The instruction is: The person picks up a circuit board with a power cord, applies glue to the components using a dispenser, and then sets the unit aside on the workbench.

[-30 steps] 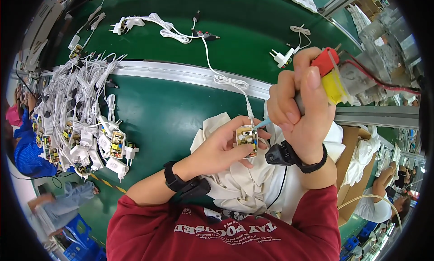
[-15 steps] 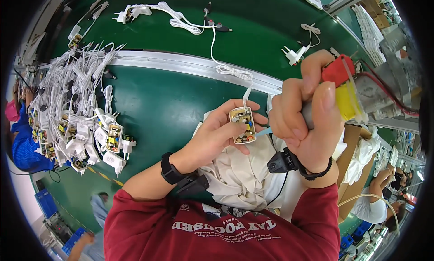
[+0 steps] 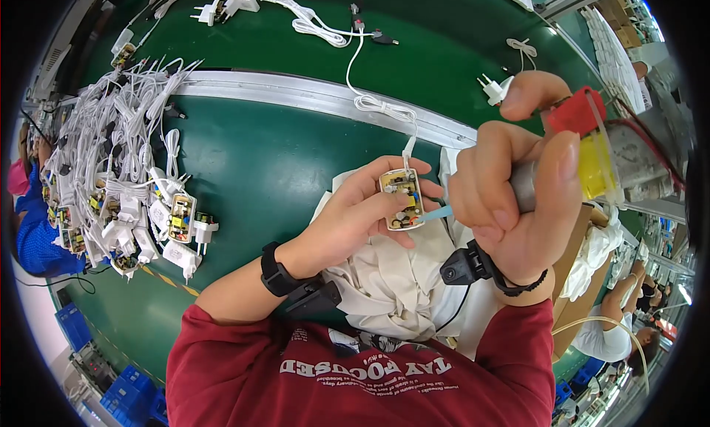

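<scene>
Left hand (image 3: 362,211) pinching open charger (image 3: 404,183) near cloth (image 3: 396,279); right hand (image 3: 510,175) wrapping round tool (image 3: 594,167), blue tip (image 3: 438,213) reaching lower corner; charger sitting uncovered, other open chargers (image 3: 180,218) lying piled left.

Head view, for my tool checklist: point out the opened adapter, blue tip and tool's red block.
Opened adapter (image 3: 410,208), head view: circuit board.
Blue tip (image 3: 438,213), head view: visible middle.
Red block (image 3: 576,113), head view: visible face.
</scene>
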The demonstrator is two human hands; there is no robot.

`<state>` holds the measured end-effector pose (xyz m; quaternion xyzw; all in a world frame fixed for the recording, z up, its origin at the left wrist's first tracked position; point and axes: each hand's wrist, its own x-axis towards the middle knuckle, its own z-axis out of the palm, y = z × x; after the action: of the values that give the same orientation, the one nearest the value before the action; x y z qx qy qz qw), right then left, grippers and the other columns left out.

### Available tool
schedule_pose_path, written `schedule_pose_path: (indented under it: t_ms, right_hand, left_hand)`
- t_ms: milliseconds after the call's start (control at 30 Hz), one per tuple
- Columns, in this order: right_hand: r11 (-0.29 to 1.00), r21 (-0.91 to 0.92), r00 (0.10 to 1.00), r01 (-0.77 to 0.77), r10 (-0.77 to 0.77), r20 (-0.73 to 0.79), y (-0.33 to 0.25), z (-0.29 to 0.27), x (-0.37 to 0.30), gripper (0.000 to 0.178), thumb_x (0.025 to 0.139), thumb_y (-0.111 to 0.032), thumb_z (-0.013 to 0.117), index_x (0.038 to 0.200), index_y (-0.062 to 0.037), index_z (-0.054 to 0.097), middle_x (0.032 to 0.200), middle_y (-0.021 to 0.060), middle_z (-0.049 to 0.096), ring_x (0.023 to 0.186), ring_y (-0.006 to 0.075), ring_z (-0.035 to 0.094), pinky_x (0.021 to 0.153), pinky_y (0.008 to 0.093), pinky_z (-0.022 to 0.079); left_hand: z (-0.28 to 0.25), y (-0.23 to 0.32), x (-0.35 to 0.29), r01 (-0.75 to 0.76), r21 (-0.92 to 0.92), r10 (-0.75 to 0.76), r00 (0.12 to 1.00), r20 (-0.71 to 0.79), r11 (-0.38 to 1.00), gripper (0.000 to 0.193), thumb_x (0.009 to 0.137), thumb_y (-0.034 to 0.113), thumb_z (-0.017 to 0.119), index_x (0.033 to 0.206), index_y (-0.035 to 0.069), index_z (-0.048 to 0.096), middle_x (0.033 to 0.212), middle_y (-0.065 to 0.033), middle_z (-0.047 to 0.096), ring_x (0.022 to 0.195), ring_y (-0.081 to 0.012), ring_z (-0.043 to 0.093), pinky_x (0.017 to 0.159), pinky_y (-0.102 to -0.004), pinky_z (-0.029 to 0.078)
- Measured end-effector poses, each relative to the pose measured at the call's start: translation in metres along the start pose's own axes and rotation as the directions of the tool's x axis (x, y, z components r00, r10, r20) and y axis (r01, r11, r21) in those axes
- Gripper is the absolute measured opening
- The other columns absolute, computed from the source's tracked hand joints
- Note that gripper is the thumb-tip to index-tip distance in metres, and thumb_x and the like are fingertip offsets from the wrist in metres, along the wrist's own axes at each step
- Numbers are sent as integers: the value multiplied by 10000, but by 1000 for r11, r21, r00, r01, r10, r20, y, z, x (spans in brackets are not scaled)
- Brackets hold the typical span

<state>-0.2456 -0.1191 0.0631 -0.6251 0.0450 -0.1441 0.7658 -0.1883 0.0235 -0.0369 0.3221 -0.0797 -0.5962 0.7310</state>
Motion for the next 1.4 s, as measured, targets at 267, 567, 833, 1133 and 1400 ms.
schedule_pose_path:
  t_ms: [267, 567, 833, 1133, 1400]
  right_hand:
    - [988, -148, 996, 54, -43, 73, 9, 4, -2, 385, 949, -494, 421, 949, -120, 325, 486, -22, 346, 358, 57, 274, 344, 216, 238]
    - [992, -108, 995, 62, -54, 79, 7, 4, -3, 397, 948, -491, 422, 961, -107, 320, 482, -24, 340, 355, 57, 277, 340, 214, 238]
    - [1000, -22, 999, 18, -19, -44, -4, 3, 0, 415, 976, -458, 367, 1089, -59, 349, 484, -27, 324, 361, 57, 277, 359, 211, 230]
    - [999, 49, 997, -3, 7, -75, -12, 4, 0, 328, 989, -372, 382, 1062, -52, 385, 499, -21, 323, 374, 54, 279, 372, 216, 238]
    - [999, 33, 997, 34, -32, -77, -13, -3, 4, 247, 984, -289, 426, 1031, -47, 412, 514, -26, 326, 392, 46, 285, 379, 213, 252]
  left_hand:
    - [-1, -4, -1, 10, -125, -1, 997, 79, 992, 387, 953, 94, 387, 1337, 49, 366, 1203, -103, 533, 1087, -185, 559, 854, -382, 550]
    - [1, -3, -2, 24, -109, -16, 997, 74, 994, 382, 954, 88, 383, 1334, 49, 364, 1207, -100, 523, 1103, -180, 542, 849, -379, 554]
    - [7, 16, 16, -54, 298, 51, 999, 16, 953, 386, 915, 61, 472, 1295, 53, 404, 1151, -88, 550, 1059, -165, 564, 798, -335, 565]
    - [60, 102, 150, -664, 747, 503, 657, 561, 35, 398, 792, 166, 633, 1148, 29, 523, 1052, -174, 576, 952, -316, 585, 773, -371, 491]
    - [-1, 61, 173, -662, 744, 355, 718, 598, 86, 427, 777, 221, 588, 1119, -27, 519, 1088, -253, 548, 1029, -391, 527, 878, -421, 438]
